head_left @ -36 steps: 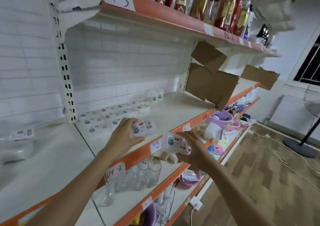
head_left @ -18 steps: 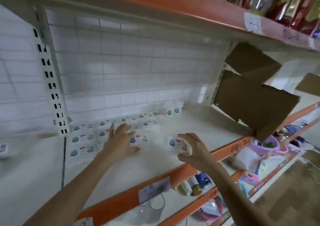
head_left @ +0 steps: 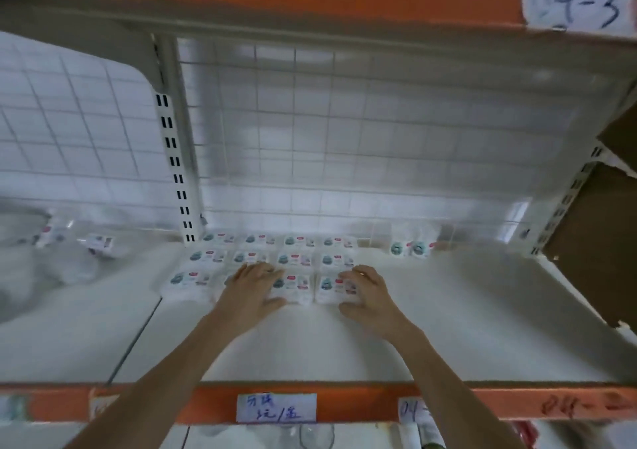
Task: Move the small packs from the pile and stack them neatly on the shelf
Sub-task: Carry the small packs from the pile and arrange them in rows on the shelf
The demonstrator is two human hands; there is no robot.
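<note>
While the small packs (head_left: 275, 262) lay in a flat grid of three rows at the back left of the white shelf (head_left: 448, 328), the front row was being finished. The end pack (head_left: 332, 288) was pinched by the right hand (head_left: 370, 298), fingers curled over its far edge and thumb at its near side, and appeared seated just beside its neighbour. The left hand (head_left: 250, 290) was laid flat, fingers straight, over the second pack of that row, with the thumb against the third pack (head_left: 293, 285). A few loose packs (head_left: 412, 247) were noted upright against the wire back panel (head_left: 344, 138), well apart from the grid. Risk was judged mainly in the release: light, slick wrappers could be dragged askew if either hand were lifted with any sideways pull, and the row behind could be nudged by the fingertips. Misalignment at the front edge was also thought possible, since the view was blurred and the seams between packs could not be checked. The orange rail (head_left: 482, 404) was seen nearest the camera.
</note>
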